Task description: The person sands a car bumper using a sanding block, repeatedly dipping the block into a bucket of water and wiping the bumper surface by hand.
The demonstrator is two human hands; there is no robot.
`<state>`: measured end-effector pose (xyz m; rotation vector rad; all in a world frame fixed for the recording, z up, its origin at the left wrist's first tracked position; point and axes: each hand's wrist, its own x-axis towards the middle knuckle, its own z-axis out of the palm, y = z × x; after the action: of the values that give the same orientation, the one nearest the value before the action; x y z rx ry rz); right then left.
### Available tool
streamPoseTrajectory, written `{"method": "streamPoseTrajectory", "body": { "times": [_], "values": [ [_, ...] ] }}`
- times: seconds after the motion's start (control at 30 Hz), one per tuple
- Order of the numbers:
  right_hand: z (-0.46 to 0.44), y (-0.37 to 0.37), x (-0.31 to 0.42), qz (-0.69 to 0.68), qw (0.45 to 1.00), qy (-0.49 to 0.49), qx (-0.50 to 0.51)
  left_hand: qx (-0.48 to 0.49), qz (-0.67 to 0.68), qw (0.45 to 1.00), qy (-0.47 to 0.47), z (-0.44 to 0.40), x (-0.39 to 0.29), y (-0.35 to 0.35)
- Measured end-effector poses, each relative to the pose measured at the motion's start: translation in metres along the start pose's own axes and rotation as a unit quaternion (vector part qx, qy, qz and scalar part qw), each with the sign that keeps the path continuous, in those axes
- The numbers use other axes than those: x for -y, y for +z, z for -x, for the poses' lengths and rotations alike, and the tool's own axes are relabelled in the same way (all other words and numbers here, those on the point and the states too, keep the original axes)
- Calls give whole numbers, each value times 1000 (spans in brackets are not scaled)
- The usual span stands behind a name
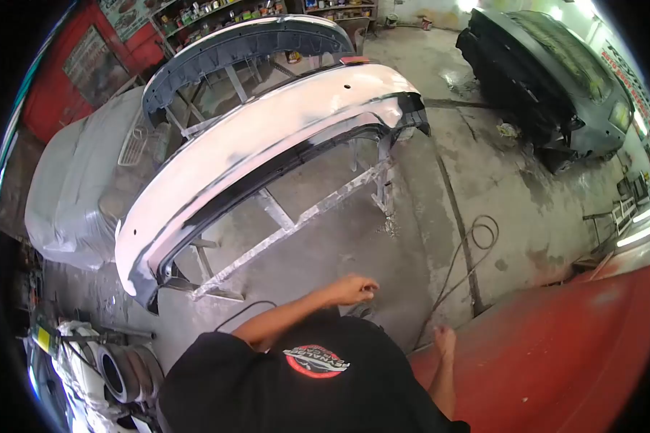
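Note:
My left hand (354, 289) is in front of my chest, its fingers loosely curled with nothing visible in them. My right hand (444, 338) hangs lower at the right, beside a red panel; its fingers are mostly turned from view. Neither hand touches the car bumper (267, 132), which lies ahead of my left hand. Its surface is pale pinkish white with grey and dark patches along the creases. A metal stand (289, 225), speckled with paint, carries it.
Behind it stands a second bumper (245, 50). A covered car (87, 173) is at left, a dark car (549, 86) at right. A hose (451, 278) loops over the floor near the red panel (549, 353). Tires (126, 372) are stacked at lower left.

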<state>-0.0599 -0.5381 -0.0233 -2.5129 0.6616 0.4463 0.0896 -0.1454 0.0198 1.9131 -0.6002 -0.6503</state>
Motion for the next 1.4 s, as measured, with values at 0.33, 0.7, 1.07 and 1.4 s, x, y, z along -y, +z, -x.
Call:
{"method": "streamPoseTrajectory", "body": {
  "times": [0.33, 0.7, 1.07, 1.4],
  "values": [
    [-169, -22, 69, -180, 975, -134, 8, -110, -7, 994, 0, -156, -62, -103],
    [-279, -133, 17, -180, 978, 68, 74, -76, -33, 993, 80, -401, -90, -138],
    [-549, -190, 70, -110, 971, -109, 184, -258, -63, 964, -18, -516, -96, -224],
    [-839, -304, 271, 41, 899, -393, 189, -515, -4, 842, -160, -566, -128, -269]
  ]
}}
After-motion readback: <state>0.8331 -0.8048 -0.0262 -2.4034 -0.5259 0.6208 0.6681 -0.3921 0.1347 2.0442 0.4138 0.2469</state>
